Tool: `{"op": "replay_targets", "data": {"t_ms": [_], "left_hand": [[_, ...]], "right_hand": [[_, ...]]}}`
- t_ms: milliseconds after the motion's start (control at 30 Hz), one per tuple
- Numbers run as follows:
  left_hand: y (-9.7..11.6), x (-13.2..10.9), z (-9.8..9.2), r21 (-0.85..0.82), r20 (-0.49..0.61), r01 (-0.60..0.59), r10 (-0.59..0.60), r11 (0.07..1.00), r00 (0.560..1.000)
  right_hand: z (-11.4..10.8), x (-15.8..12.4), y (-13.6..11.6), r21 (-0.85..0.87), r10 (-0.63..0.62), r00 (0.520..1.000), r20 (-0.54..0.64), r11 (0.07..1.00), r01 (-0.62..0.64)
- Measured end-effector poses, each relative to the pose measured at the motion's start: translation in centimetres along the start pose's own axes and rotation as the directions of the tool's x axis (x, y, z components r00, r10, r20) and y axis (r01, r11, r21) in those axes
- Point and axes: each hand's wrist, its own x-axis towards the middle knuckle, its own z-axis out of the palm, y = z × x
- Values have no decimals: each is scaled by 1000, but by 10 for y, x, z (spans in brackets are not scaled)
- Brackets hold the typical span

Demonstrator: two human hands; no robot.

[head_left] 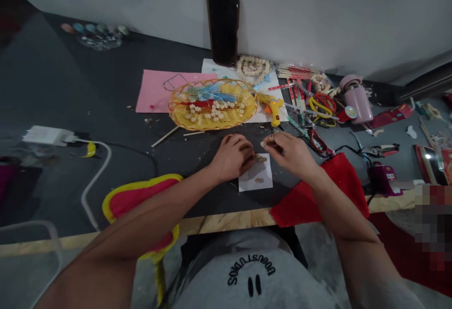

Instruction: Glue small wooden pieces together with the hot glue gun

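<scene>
My right hand (287, 152) pinches a small cream-coloured piece (263, 143) between thumb and fingertips, above the table. To its left, my left hand (233, 157) is closed with its fingers curled down; whatever they grip is hidden. A small square of white paper (254, 177) lies between and below the hands. On its upper edge, beside my left fingertips, is a knobbly beige piece (260, 158). Lower on the paper sits a small brownish mark or piece. Just beyond the hands, a yellow woven basket (176, 119) holds blue tassels (215, 93) and cream flower-like clusters (219, 111).
A yellow glue gun (275, 110) lies right of the basket. A phone (223, 26) leans on the wall. Scissors (317, 142), pliers (381, 150) and a pink bottle (358, 101) are at right. Red cloth (341, 182) lies under my right forearm. A white charger (47, 135) is left.
</scene>
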Motion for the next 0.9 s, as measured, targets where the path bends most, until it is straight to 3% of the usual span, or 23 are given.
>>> {"op": "replay_targets", "data": {"t_ms": [167, 333, 567, 900], "left_hand": [[1, 1, 0, 10, 10, 13, -13, 1000, 1000], [3, 2, 0, 30, 30, 30, -31, 999, 999], [4, 2, -3, 47, 69, 39, -42, 998, 997], [6, 3, -5, 68, 117, 43, -51, 997, 992]], "right_hand": [[5, 64, 1, -100, -30, 1000, -4, 995, 29], [21, 112, 4, -197, 37, 997, 74, 980, -22], [30, 142, 9, -108, 44, 977, 209, 994, -22], [48, 165, -4, -373, 94, 941, 324, 927, 35]]}}
